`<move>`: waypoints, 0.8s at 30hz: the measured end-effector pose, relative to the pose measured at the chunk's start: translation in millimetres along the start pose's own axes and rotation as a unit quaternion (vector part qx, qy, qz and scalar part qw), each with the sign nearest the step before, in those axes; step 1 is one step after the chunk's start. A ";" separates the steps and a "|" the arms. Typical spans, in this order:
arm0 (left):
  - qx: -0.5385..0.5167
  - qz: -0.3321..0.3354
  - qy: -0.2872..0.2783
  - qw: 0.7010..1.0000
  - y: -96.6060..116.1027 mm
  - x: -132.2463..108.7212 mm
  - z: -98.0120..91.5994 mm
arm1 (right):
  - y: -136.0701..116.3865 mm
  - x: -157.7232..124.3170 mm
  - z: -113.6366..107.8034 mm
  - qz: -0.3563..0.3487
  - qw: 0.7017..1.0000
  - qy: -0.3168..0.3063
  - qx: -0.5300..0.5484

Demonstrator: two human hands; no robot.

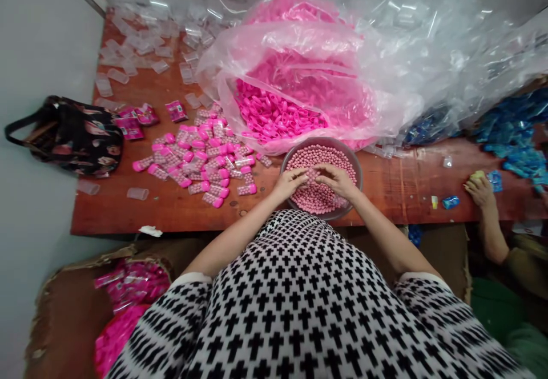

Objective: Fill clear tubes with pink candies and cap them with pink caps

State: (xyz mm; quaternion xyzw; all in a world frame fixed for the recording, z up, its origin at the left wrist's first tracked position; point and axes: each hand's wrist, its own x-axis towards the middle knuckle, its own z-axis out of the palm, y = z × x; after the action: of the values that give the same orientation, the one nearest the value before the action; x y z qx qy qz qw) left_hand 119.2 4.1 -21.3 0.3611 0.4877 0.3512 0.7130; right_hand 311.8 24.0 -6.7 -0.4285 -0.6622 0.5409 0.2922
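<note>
The left hand [293,180] and the right hand [336,179] are bending their fingers in and holding a little clear tub [311,176] between the tips. They are keeping it over a round gray bowl [360,176] full of pink beads [310,199]. The fingers are hiding most of the tub, so I cannot tell which way its long side is pointing. The beads are looking smooth and round, like tiny peas.

To the left, many little bottles [201,162] with beads inside are lying in a pile on the brown wood surface [381,190]. They are pointing all sorts of ways, and some near the front are turning their pink caps to the right. A clear cup [137,194] is lying with its long side going left to right. Behind the bowl, a thin, wrinkly plastic bag [308,31] is holding shiny pink pieces [278,116]. A pink packet [176,111] is showing print too small to read.
</note>
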 end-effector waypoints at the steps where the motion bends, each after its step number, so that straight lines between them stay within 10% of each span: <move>1: -0.009 -0.002 -0.005 1.000 1.2 -1.0 -0.2 | -2.9 0.7 -3.0 -0.014 1.000 -0.006 -0.021; 13: 0.135 0.081 0.055 0.986 1.1 -9.0 -18.3 | 4.7 9.6 -18.0 0.025 0.979 -0.078 -0.189; 19: -0.011 0.051 0.057 0.997 5.0 -13.9 -21.2 | -2.4 106.3 -39.9 -0.007 0.942 0.054 -0.332; 24: -0.074 0.033 0.062 0.995 10.3 -14.3 -25.6 | 11.9 186.3 -36.0 0.023 0.895 0.019 -0.445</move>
State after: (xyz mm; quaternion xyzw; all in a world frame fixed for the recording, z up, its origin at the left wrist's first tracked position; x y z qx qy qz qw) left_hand 89.4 1.4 -12.8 0.3007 0.4915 0.4318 0.6939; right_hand 259.3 205.9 -23.7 -0.5385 -0.8184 0.1878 0.0708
